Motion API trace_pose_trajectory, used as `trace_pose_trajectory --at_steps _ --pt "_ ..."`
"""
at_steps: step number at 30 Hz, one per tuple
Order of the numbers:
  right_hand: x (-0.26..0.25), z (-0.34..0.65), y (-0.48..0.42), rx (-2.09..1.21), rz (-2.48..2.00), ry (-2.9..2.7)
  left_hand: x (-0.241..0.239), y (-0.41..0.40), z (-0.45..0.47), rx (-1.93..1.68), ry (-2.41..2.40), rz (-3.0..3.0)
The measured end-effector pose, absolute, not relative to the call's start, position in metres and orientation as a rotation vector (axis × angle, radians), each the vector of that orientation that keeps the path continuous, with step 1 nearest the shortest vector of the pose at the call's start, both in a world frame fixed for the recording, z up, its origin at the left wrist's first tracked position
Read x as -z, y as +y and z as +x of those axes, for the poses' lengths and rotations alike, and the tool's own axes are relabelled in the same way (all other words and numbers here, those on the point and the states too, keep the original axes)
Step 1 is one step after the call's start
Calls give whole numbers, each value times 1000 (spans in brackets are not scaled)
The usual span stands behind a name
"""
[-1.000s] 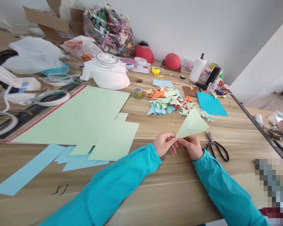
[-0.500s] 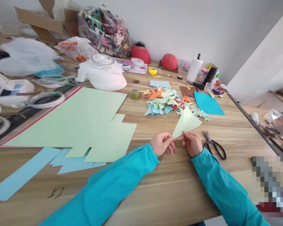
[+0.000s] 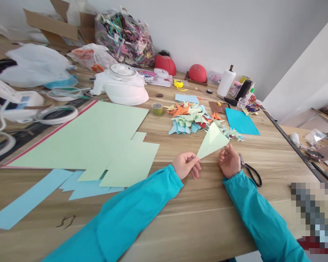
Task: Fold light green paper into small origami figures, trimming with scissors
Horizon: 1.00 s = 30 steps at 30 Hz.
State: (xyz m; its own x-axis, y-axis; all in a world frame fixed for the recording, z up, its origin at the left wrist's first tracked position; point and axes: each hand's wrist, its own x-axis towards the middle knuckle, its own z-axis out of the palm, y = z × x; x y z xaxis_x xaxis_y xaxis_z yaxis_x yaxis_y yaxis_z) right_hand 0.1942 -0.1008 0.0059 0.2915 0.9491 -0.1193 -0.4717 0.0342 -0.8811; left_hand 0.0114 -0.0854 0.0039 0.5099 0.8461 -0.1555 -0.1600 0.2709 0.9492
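Observation:
A folded pale green paper (image 3: 211,141), pointed at its lower left end, is pinched at that point between the thumb and fingers of my left hand (image 3: 186,165). My right hand (image 3: 230,162) is beside the paper's right corner, palm turned partly up, with its fingers loosely curled and apart. Its fingertips come close to that corner; whether they touch it I cannot tell. Black-handled scissors (image 3: 253,173) lie on the table, partly hidden by my right hand. Behind the paper spreads a heap of folded paper pieces (image 3: 190,117) in green, orange and blue.
Large green sheets (image 3: 84,134) lie at left over light blue strips (image 3: 35,198). A spool of thread (image 3: 157,108), a turquoise sheet (image 3: 242,121) and a yellow tape measure (image 3: 178,84) are farther back. Plastic bags (image 3: 35,65) and tape rolls (image 3: 57,114) crowd the left side.
My right hand has let go of the paper's lower edge, shifted right and turned its palm up. The paper has turned slightly, its point still in my left hand.

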Motion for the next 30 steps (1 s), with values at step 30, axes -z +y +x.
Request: trace_pose_trajectory --at_steps 30 --pt "2 164 -115 -931 -1213 -1231 -6 -87 14 -504 688 1168"
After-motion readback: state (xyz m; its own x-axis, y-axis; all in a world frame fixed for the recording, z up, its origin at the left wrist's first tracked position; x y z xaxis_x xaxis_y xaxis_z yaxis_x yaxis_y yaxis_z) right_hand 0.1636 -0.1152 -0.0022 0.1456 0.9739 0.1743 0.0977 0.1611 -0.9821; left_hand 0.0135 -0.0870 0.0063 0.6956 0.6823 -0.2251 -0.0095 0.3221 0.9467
